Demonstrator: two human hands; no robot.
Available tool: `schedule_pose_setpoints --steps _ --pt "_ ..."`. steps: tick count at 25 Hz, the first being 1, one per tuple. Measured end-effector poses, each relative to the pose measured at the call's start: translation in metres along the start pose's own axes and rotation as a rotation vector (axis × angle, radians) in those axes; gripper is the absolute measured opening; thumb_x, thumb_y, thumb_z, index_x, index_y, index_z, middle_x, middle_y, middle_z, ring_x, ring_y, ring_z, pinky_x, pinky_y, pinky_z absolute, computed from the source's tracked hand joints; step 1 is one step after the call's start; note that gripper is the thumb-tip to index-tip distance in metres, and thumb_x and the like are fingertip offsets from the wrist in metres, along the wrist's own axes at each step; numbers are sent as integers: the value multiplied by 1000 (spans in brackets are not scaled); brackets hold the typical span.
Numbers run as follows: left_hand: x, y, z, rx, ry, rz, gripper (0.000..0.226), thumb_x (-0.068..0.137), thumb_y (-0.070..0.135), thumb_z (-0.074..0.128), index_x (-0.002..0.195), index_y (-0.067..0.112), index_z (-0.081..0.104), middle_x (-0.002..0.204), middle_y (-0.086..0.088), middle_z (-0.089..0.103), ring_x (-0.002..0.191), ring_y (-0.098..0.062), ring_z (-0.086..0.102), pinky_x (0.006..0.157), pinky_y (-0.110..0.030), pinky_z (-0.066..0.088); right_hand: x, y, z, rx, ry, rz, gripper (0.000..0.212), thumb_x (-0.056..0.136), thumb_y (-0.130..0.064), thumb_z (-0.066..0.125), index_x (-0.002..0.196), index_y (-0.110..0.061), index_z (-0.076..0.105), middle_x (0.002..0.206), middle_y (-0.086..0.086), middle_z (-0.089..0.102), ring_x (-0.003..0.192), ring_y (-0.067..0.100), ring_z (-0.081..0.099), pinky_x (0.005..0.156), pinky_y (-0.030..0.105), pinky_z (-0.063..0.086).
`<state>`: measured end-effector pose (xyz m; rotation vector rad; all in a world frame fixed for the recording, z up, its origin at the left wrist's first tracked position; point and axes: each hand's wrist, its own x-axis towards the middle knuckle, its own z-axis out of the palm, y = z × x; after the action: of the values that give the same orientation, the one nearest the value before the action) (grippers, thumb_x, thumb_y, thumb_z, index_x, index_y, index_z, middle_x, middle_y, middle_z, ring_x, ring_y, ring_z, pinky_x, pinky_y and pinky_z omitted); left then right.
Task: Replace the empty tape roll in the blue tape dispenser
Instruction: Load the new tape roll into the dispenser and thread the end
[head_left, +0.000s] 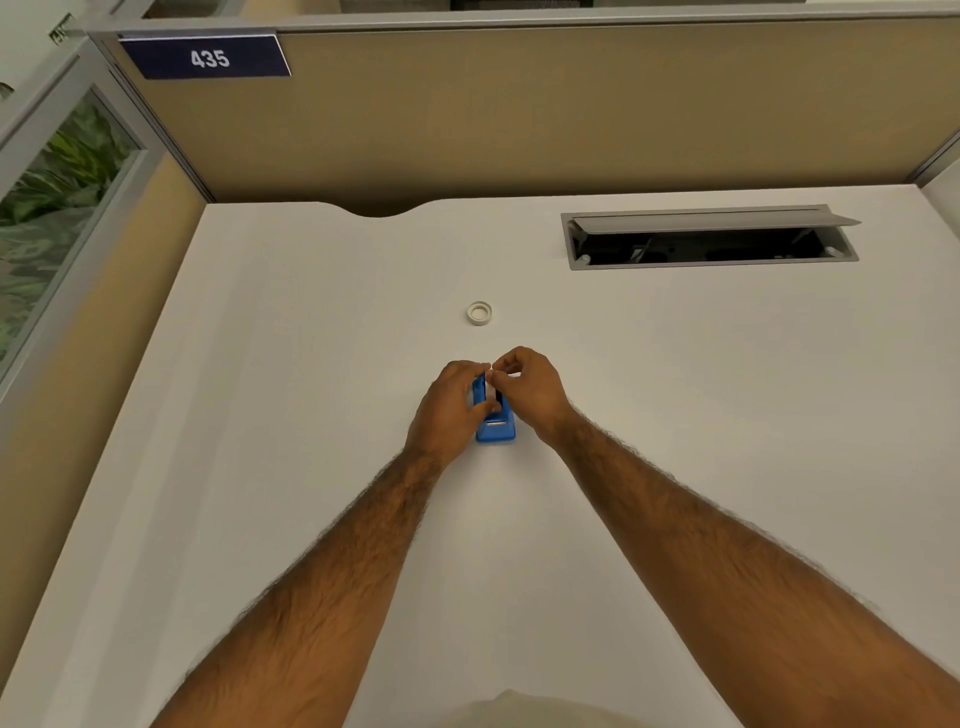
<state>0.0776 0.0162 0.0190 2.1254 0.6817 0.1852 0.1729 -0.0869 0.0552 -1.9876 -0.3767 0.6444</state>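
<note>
The blue tape dispenser (497, 428) stands on the white desk (260, 415) at the centre, its metal cutter end toward me. My left hand (451, 402) grips its left side. My right hand (530, 387) pinches a white roll (490, 391) sitting in the dispenser's top slot; fingers hide most of it, so I cannot tell if it is the full or the empty one. A second small white tape ring (479, 313) lies flat on the desk, a short way beyond both hands.
An open grey cable hatch (711, 262) is sunk into the desk at the back right. Tan partition walls (519, 114) close the back and left sides; a sign reading 435 (208, 58) hangs at the upper left.
</note>
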Motion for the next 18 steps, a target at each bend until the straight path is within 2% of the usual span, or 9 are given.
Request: schedule_pose_setpoints --steps 4,9,11,14,18 --pt "-2 -2 5 -16 19 -17 52 83 26 76 129 28 52 129 8 57 109 -9 57 95 -27 48 3 -2 1 -20 -14 11 16 89 -23 65 98 -11 64 101 4 66 92 18 62 66 20 47" --pt "0 -5 1 -10 29 11 42 85 27 74 124 27 57 122 12 58 103 -4 55 89 -22 47 -5 5 -2 68 -47 -1 17 90 -20 66 104 -13 62 106 1 63 81 7 61 54 10 46" --pt "1 -6 1 -15 35 17 40 86 26 72 124 24 58 123 9 60 104 -6 57 90 -23 47 -9 9 -2 98 -68 -4 22 88 -13 67 109 -12 61 111 3 63 84 11 63 60 12 52" --pt "2 -7 2 -11 34 21 42 86 25 73 125 21 59 123 7 61 106 -10 58 90 -22 46 -12 8 1 96 -46 14 25 87 -10 67 111 -12 60 114 5 62 96 21 65 78 28 58" --pt "2 -5 3 -7 28 -1 45 84 31 74 125 24 58 123 8 61 103 -9 59 85 -20 45 -4 1 1 11 -8 -6 21 87 -22 68 105 -13 62 109 2 62 96 16 60 67 17 47"
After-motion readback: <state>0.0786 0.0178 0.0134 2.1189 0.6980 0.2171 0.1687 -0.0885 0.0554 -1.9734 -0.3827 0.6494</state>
